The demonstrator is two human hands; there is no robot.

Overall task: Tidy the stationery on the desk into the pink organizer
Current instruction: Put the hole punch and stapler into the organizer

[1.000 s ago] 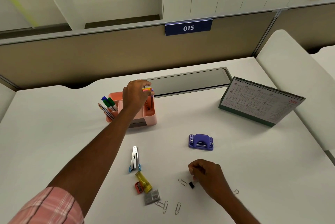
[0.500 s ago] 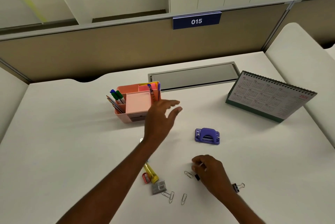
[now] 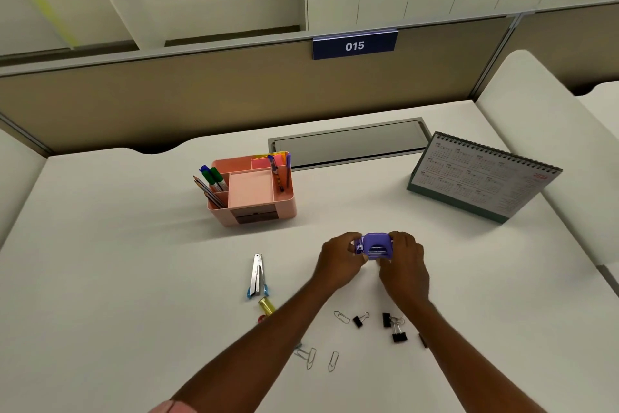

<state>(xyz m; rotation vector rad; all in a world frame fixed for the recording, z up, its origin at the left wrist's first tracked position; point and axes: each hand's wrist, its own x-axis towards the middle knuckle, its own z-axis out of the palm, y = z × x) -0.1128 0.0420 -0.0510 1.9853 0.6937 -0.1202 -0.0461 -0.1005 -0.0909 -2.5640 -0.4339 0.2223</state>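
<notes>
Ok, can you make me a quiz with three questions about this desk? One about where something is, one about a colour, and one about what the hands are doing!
1. Where does the calendar stand, compared with the pink organizer?
A. Inside it
B. To its right
C. To its left

2. What colour is the hole punch?
A. Purple
B. Green
C. Red

3. The hole punch is:
A. lying untouched
B. inside the organizer
C. held by both hands

Answers:
1 B, it stands far over on the right.
2 A, its body is plainly purple.
3 C, the left hand and right hand hold it from either side.
</notes>
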